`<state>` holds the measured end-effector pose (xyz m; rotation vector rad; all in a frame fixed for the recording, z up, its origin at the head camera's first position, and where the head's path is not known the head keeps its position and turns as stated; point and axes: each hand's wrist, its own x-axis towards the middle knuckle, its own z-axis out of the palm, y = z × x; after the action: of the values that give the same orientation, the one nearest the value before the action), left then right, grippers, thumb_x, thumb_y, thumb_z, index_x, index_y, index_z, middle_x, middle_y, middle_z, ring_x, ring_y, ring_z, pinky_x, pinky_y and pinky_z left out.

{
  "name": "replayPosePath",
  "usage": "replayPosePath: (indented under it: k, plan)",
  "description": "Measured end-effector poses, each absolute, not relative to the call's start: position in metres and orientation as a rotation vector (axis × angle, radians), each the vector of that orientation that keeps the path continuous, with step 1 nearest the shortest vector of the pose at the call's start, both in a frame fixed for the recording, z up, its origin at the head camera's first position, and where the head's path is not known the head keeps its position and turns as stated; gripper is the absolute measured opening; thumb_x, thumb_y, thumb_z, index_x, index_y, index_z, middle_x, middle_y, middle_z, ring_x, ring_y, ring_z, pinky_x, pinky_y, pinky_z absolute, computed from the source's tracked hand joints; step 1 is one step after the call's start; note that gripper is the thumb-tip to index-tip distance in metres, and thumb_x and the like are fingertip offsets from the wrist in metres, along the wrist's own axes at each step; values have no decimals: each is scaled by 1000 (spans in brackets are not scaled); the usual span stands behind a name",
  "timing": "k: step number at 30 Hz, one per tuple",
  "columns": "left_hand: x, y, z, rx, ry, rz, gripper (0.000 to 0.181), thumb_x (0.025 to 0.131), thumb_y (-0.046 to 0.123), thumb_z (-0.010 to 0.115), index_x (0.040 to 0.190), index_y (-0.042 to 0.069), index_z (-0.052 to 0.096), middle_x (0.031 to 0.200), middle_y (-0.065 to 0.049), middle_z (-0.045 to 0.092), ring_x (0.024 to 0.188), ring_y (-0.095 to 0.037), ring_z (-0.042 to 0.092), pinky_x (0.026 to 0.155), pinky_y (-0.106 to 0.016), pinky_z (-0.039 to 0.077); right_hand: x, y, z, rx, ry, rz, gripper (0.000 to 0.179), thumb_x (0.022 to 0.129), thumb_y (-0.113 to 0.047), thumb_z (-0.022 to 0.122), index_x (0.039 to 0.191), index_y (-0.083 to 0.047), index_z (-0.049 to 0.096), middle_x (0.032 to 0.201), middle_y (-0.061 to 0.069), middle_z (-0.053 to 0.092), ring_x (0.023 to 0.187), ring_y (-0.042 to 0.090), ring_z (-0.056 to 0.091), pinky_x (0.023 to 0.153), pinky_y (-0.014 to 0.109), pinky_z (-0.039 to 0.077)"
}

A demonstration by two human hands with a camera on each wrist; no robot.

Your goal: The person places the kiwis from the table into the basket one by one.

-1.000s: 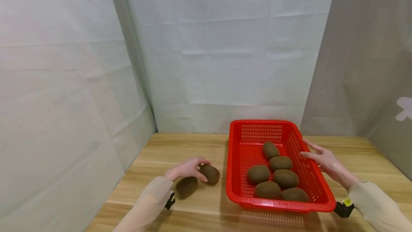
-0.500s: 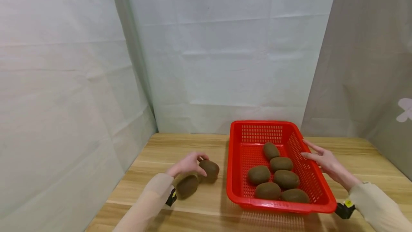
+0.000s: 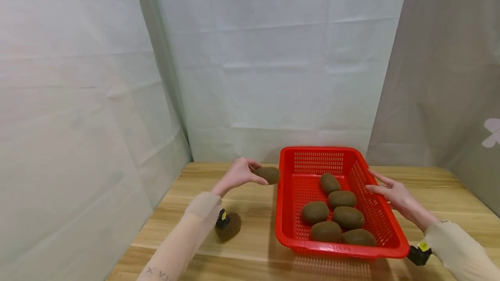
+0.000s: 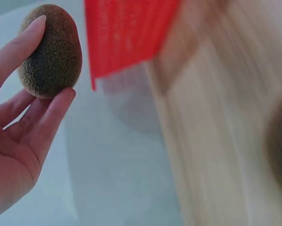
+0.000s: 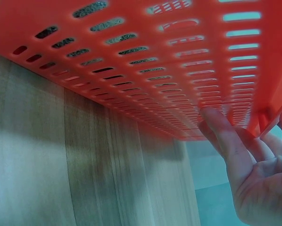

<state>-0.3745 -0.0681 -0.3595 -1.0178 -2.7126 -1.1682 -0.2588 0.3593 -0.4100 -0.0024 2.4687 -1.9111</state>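
A brown, fuzzy kiwi (image 3: 268, 175) is held between the thumb and fingers of my left hand (image 3: 239, 174), raised over the table just left of the basket. In the left wrist view, the thumb presses one side of this kiwi (image 4: 51, 52) and the fingertips support the other. My right hand (image 3: 398, 194) holds the right rim of a red plastic basket (image 3: 287, 243). From the right wrist view, its fingers (image 5: 221, 127) lie against the outside of the slotted wall. Several kiwis (image 3: 348, 217) lie inside the basket, mostly toward its near end.
Another kiwi (image 3: 229, 228) lies on the wooden table (image 3: 250, 246), below my left forearm and partly covered by the wrist strap. Pale cloth sheets (image 3: 265, 68) hang behind the table and along its left side.
My left hand has lifted the kiwi off the table and carried it forward and right, toward the basket's left rim. The right hand and basket have stayed put.
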Motion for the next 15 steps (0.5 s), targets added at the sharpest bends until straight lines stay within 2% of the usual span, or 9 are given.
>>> replayPosePath:
  k: [5, 11, 15]
  plan:
    - [-365, -39, -345, -1036, -2686, -1217, 44, 60, 31, 85, 95, 9, 69, 85, 5, 64, 70, -9, 60, 62, -27, 48, -259, 359, -410, 3, 2473, -1906, 72, 90, -25, 58, 144, -6, 15, 113, 26, 54, 79, 31, 63, 64, 45, 50]
    - [-355, -6, -335, -1043, -2685, -1148, 34, 58, 32, 85, 80, 12, 69, 72, 7, 61, 64, -10, 53, 55, -24, 44, -261, 356, -409, 3, 2483, -1891, 72, 89, -28, 59, 144, -7, 16, 116, 28, 52, 82, 29, 62, 65, 45, 50]
    - [-352, 16, -334, -1009, -2683, -1097, 36, 56, 35, 86, 78, 12, 69, 68, 7, 59, 62, -9, 50, 53, -23, 42, -262, 355, -409, 1, 2481, -1901, 72, 89, -27, 59, 144, -7, 16, 114, 27, 53, 81, 30, 63, 65, 45, 50]
